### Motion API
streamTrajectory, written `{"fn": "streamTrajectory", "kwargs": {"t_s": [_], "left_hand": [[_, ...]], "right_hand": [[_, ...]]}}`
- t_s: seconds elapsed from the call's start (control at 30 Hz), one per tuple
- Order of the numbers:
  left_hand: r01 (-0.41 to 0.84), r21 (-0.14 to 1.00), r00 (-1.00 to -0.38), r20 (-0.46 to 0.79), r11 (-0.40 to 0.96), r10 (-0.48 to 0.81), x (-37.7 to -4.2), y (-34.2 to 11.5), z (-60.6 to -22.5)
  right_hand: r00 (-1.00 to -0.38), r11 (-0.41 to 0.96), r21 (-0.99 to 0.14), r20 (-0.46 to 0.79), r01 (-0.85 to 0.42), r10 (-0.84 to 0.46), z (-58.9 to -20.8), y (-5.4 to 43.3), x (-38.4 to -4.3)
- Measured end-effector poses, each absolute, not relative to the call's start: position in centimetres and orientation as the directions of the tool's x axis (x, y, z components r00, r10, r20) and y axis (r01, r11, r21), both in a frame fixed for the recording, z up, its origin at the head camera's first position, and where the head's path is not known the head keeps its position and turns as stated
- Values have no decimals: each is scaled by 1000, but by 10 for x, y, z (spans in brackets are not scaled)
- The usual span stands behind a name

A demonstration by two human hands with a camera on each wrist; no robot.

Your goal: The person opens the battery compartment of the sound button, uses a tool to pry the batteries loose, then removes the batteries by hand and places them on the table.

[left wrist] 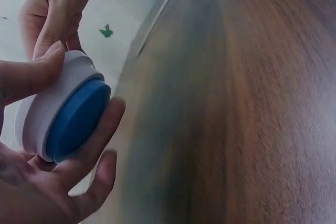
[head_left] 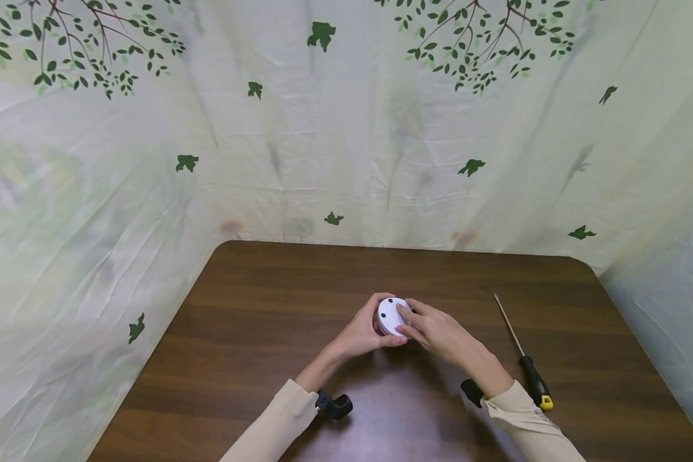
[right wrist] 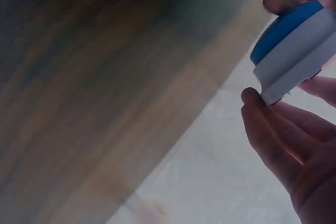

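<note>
My left hand (head_left: 358,330) grips a round white device (head_left: 389,318) with a blue dome (left wrist: 81,119), holding it up over the table. Its white flat face, with small black round spots, is turned up towards the head camera. In the left wrist view the thumb lies on the white rim and the fingers reach under the blue side. My right hand (head_left: 446,335) touches the white face and its edge with fairly straight fingertips. The right wrist view shows those fingers (right wrist: 273,135) against the rim. Part of the face is hidden beneath them.
To the right on the brown wooden table (head_left: 300,276) lies a screwdriver (head_left: 532,377) with a black and yellow handle, its shaft pointing away. Behind the table hangs a pale cloth (head_left: 358,160) printed with leaves. Each wrist wears a black strap (head_left: 333,405).
</note>
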State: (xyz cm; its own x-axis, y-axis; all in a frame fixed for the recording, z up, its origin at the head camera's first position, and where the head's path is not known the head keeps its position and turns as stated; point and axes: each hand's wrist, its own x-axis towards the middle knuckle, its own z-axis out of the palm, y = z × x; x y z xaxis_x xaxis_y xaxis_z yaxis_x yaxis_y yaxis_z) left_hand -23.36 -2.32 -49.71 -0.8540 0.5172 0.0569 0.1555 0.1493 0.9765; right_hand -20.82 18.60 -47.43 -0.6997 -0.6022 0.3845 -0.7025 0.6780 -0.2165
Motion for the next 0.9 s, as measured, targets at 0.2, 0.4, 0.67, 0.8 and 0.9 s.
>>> {"fn": "streamTrajectory", "kwargs": {"t_s": [0.2,0.4,0.67,0.8,0.9], "left_hand": [[192,954,-855,47,231,516,-235,-25,-506],[217,923,-846,15,317,533,-235,-26,-512],[317,835,-865,59,450,499,-236,-24,-519],[326,821,-869,65,469,491,-236,-23,-521],[342,812,-866,76,473,494,-236,-22,-522]], "right_hand": [[-710,684,-223,362,-695,-604,-482,186,-208],[-718,698,-191,306,-690,-625,-489,186,-208],[-721,740,-39,263,-672,-641,-493,179,-204],[-730,764,47,260,-644,-632,-494,172,-199],[-704,757,149,289,-637,-649,-495,167,-195]]}}
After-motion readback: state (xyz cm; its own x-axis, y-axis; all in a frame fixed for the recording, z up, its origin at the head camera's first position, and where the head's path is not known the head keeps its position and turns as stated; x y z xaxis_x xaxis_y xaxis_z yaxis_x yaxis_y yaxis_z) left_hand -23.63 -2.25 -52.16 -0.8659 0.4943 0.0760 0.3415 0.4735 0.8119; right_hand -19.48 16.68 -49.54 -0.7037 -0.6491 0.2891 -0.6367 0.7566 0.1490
